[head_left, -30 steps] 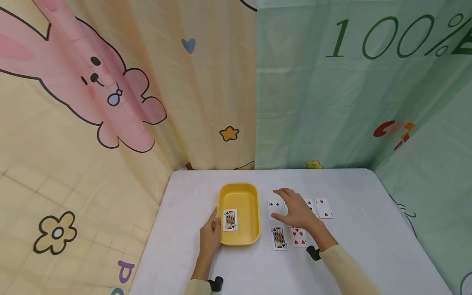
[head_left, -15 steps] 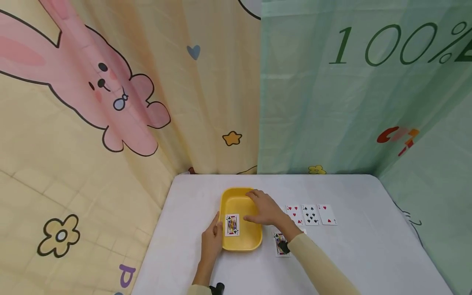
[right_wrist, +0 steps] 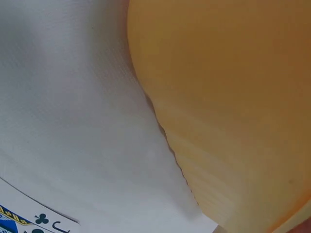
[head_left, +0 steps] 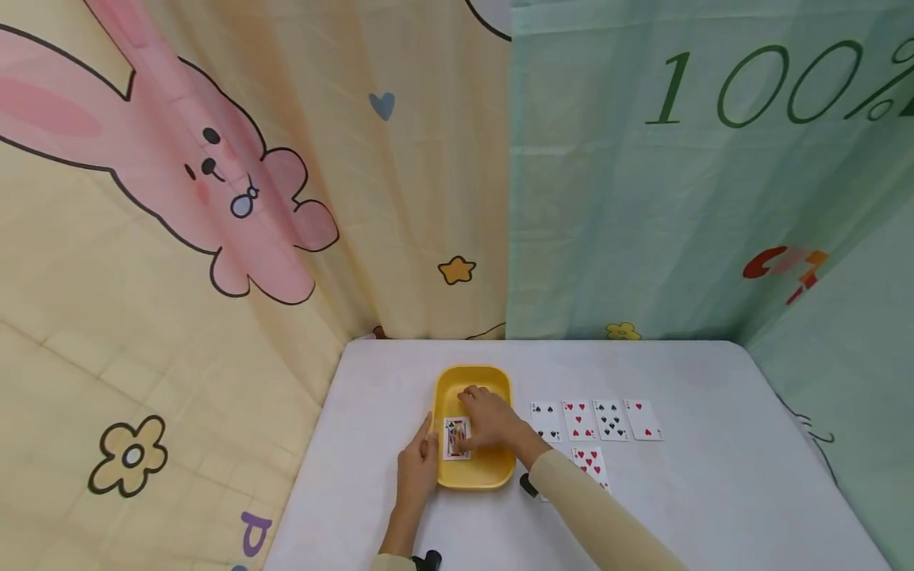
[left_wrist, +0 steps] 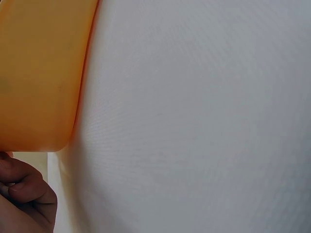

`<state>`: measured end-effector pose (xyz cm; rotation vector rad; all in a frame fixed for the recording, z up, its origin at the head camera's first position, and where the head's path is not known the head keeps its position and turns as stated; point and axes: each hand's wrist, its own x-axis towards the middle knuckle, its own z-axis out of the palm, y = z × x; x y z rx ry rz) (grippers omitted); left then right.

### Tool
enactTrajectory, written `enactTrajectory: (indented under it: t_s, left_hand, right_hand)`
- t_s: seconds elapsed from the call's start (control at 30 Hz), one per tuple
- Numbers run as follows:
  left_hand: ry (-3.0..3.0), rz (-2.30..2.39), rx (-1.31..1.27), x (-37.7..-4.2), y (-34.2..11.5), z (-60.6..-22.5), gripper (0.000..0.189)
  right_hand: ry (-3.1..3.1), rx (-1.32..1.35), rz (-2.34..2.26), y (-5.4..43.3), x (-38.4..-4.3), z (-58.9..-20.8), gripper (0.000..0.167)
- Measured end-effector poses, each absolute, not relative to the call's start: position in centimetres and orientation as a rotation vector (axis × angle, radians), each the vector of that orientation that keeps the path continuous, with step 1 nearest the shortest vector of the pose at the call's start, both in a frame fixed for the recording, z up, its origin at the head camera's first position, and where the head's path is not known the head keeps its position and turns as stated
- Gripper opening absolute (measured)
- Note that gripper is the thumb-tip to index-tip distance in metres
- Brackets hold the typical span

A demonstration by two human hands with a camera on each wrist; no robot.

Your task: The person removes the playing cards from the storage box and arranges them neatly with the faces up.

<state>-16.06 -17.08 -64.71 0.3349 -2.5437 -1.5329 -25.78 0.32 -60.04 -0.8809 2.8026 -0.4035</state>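
A yellow tray [head_left: 474, 477] stands on the white table with a face card [head_left: 451, 428] lying face up at its left side. My left hand [head_left: 417, 472] grips the tray's left rim, thumb at the edge and fingers along the outer wall. In the left wrist view, that hand [left_wrist: 24, 194] shows bent fingers close under the tray wall [left_wrist: 43, 73]. My right hand [head_left: 489, 419] reaches over the right rim into the tray, its thumb over the face card's lower part and its fingers spread past the card's far end.
Right of the tray lie a four of spades [head_left: 546, 420], a five-heart card [head_left: 579, 420], a spade card [head_left: 611, 420] and a two of hearts [head_left: 644, 420]. Nearer is another heart card [head_left: 589, 462]. A jack of clubs [right_wrist: 43, 221] is mostly hidden behind the right sleeve [head_left: 593, 507].
My right hand has moved left from over the cards on the table into the tray, down to the face card. My left hand stays at the tray's left rim.
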Motion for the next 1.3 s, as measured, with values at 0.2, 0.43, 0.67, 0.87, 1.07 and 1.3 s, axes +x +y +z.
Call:
enactTrajectory:
  t_s: [0.2, 0.43, 0.67, 0.87, 1.07, 1.3]
  left_hand:
    - [-2.555, -1.539, 0.348, -16.06, -16.91, -64.84, 0.046]
    - [-2.555, -1.508, 0.35, -16.2, -16.86, -64.8, 0.046]
    - [-2.561, -1.518, 0.369, -16.11, -16.86, -64.66, 0.046]
    - [-2.551, -1.506, 0.355, -16.15, -16.84, -64.56, 0.046]
    - [-2.548, -1.509, 0.353, -16.15, -16.83, -64.53, 0.046]
    - [-2.554, -1.502, 0.339, -16.17, -16.91, -64.52, 0.045]
  right_hand:
    - [2.807, -0.859, -0.207, 0.32, -25.48, -60.53, 0.113]
    - [2.787, -0.876, -0.169, 0.25, -25.44, -60.29, 0.103]
    - [2.756, -0.891, -0.178, 0.34, -25.3, -60.22, 0.095]
    - [2.767, -0.946, -0.141, 0.32, -25.13, -60.29, 0.085]
    - [2.777, -0.97, -0.123, 0.27, -24.89, -60.71, 0.082]
    - [2.762, -0.947, -0.141, 0.18, -24.89, -60.45, 0.083]
